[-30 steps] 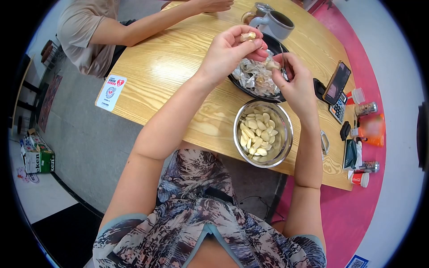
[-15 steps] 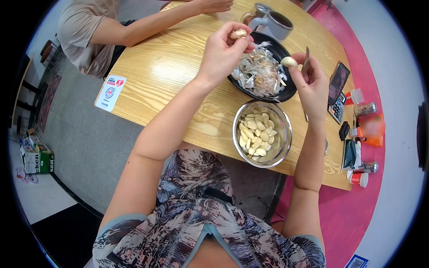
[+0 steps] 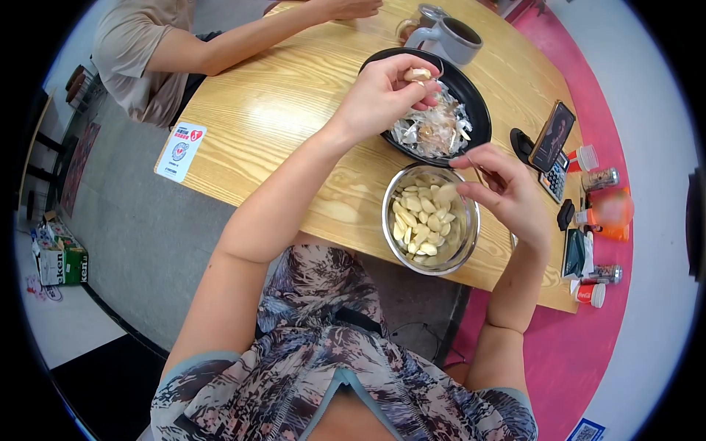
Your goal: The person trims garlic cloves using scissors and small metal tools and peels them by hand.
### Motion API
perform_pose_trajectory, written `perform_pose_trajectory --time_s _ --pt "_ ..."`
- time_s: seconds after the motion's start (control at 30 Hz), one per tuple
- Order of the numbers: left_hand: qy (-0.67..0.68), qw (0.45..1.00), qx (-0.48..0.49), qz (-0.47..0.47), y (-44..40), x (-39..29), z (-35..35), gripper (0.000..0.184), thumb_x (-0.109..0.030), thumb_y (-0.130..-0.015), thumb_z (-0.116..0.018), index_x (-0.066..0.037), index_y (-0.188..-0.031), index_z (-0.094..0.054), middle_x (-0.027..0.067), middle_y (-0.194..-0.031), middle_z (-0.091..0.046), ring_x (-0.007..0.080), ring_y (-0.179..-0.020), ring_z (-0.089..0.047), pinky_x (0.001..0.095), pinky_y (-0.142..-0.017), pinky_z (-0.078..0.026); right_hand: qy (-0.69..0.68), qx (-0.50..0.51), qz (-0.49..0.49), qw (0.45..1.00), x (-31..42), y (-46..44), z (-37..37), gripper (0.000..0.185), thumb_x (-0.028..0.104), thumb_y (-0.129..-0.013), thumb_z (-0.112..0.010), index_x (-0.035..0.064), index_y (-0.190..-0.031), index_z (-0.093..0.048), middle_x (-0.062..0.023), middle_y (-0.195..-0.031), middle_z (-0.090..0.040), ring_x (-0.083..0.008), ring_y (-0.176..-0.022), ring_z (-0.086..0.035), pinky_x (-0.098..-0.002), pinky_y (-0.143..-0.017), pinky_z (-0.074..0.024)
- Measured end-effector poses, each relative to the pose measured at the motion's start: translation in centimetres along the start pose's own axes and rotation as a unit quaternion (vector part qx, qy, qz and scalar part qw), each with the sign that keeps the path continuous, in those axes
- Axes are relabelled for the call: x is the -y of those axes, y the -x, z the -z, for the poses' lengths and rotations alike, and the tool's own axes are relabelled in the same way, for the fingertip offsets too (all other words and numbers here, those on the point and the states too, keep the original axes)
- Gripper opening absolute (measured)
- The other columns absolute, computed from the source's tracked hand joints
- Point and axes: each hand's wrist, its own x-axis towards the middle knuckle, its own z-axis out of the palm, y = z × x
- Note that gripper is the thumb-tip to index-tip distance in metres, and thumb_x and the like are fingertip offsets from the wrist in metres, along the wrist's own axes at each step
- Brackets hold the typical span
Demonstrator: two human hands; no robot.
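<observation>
At the tabletop's point(image 3: 257, 132) near edge our steel bowl point(image 3: 466, 231) holds many peeled cloves point(image 3: 423, 213), our right hand point(image 3: 516, 197) above gripping a knife point(image 3: 481, 174), perhaps releasing one clove point(image 3: 446, 193); beyond, over the black plate point(image 3: 479, 110) of skins point(image 3: 434, 134), our left hand point(image 3: 377, 99) pinches seemingly unpeeled garlic point(image 3: 418, 75).

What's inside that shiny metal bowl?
The metal bowl holds a pile of peeled garlic cloves. The lower cloves and most of the bowl's bottom are covered by the upper ones.

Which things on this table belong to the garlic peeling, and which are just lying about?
Likely in use:
steel bowl
peeled garlic cloves
black dish
garlic skins
garlic in the left hand
thin tool in the right hand

Likely lying about:
phone
calculator
grey mug
Coca-Cola cup
</observation>
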Motion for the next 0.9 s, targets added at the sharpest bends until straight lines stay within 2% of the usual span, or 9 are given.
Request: perform_pose_trajectory --time_s 0.07,0.2,0.3,0.37,0.47,0.57,0.67,0.73,0.9 --pt "-0.023 1.0 0.014 0.004 0.2 -0.1 -0.3 0.026 -0.012 -0.092 -0.063 0.001 -0.114 -0.061 0.0082 -0.098 -0.068 0.0115 -0.086 -0.065 0.0245 -0.073 -0.054 0.017 -0.05 0.059 0.997 -0.4 -0.7 -0.7 0.014 0.005 -0.081 -0.07 0.0013 -0.095 -0.068 0.0056 -0.069 -0.048 -0.0025 -0.057 -0.033 -0.0205 -0.051 -0.0274" --pt "-0.12 0.992 0.037 -0.008 0.4 -0.7 -0.3 0.031 -0.014 -0.09 -0.066 -0.004 -0.119 -0.064 0.0033 -0.099 -0.063 0.0078 -0.078 -0.062 0.0223 -0.068 -0.053 -0.088 -0.174 0.038 0.98 -0.2 -3.8 -1.6 0.014 0.006 -0.083 -0.07 -0.0005 -0.095 -0.066 0.0029 -0.082 -0.056 -0.0014 -0.06 -0.04 -0.0183 -0.053 -0.0312" --pt "-0.13 0.99 0.049 -0.021 0.3 -0.2 -0.2 0.032 -0.012 -0.09 -0.066 -0.006 -0.121 -0.064 0.0026 -0.098 -0.058 0.0074 -0.074 -0.061 0.0213 -0.065 -0.052 -0.112 -0.214 0.074 0.967 -0.1 -6.0 -2.6 0.015 0.006 -0.083 -0.07 -0.0003 -0.096 -0.066 0.0023 -0.079 -0.059 -0.0012 -0.061 -0.042 -0.0177 -0.054 -0.0338" --pt "-0.108 0.992 0.057 -0.023 0.2 0.1 -0.1 0.033 -0.011 -0.089 -0.066 -0.007 -0.122 -0.064 0.0022 -0.096 -0.055 0.0074 -0.073 -0.061 0.0208 -0.064 -0.052 -0.133 -0.214 0.081 0.964 -0.1 -6.7 -2.7 0.013 0.007 -0.084 -0.069 -0.0003 -0.094 -0.066 0.0013 -0.076 -0.061 -0.0016 -0.063 -0.045 -0.0178 -0.055 -0.0368" --pt "-0.079 0.996 0.035 -0.028 0.2 -0.3 -0.2 0.032 -0.008 -0.09 -0.064 -0.008 -0.122 -0.064 0.0014 -0.093 -0.055 0.0079 -0.07 -0.061 0.0207 -0.064 -0.052 -0.155 -0.126 0.071 0.977 -0.8 -6.9 -2.2 0.014 0.01 -0.085 -0.069 -0.001 -0.094 -0.066 0.0008 -0.075 -0.062 -0.002 -0.065 -0.049 -0.0186 -0.057 -0.0395" --pt "-0.107 0.993 0.039 -0.041 0.3 -0.1 -0.3 0.032 -0.007 -0.089 -0.064 -0.008 -0.122 -0.064 0.0009 -0.092 -0.054 0.0077 -0.075 -0.061 0.0208 -0.065 -0.052 -0.164 -0.127 0.041 0.977 -0.4 -6.6 -2.0 0.015 0.012 -0.086 -0.068 -0.002 -0.093 -0.067 0.0 -0.074 -0.065 -0.0023 -0.067 -0.053 -0.0187 -0.059 -0.0413" --pt "-0.13 0.985 0.044 -0.106 0.3 0.5 -0.3 0.032 -0.004 -0.089 -0.063 -0.007 -0.12 -0.065 0.0008 -0.093 -0.054 0.0074 -0.082 -0.06 0.0208 -0.067 -0.052 -0.142 -0.111 0.004 0.984 -0.2 -6.6 -1.7 0.015 0.011 -0.086 -0.068 -0.0023 -0.093 -0.067 -0.0012 -0.075 -0.066 -0.0035 -0.067 -0.055 -0.0192 -0.062 -0.043" --pt "-0.257 0.957 0.047 -0.13 0.3 0.1 -0.1 0.032 -0.003 -0.088 -0.063 -0.007 -0.119 -0.066 0.001 -0.093 -0.054 0.0071 -0.087 -0.058 0.0213 -0.07 -0.053 -0.166 -0.099 -0.002 0.981 -0.3 -6.6 -1.6 0.014 0.011 -0.086 -0.068 -0.0012 -0.092 -0.066 -0.0018 -0.077 -0.067 -0.0042 -0.069 -0.056 -0.0195 -0.062 -0.0432" --pt "-0.176 0.978 0.062 -0.095 0.4 -0.1 -0.5 0.033 -0.004 -0.086 -0.066 -0.008 -0.119 -0.066 0.0007 -0.092 -0.054 0.0068 -0.083 -0.058 0.0217 -0.072 -0.053 -0.159 -0.076 -0.027 0.984 -0.2 -6.3 -0.9 0.014 0.013 -0.086 -0.067 0.0002 -0.092 -0.066 -0.0008 -0.079 -0.065 -0.0042 -0.071 -0.055 -0.0199 -0.063 -0.0426"
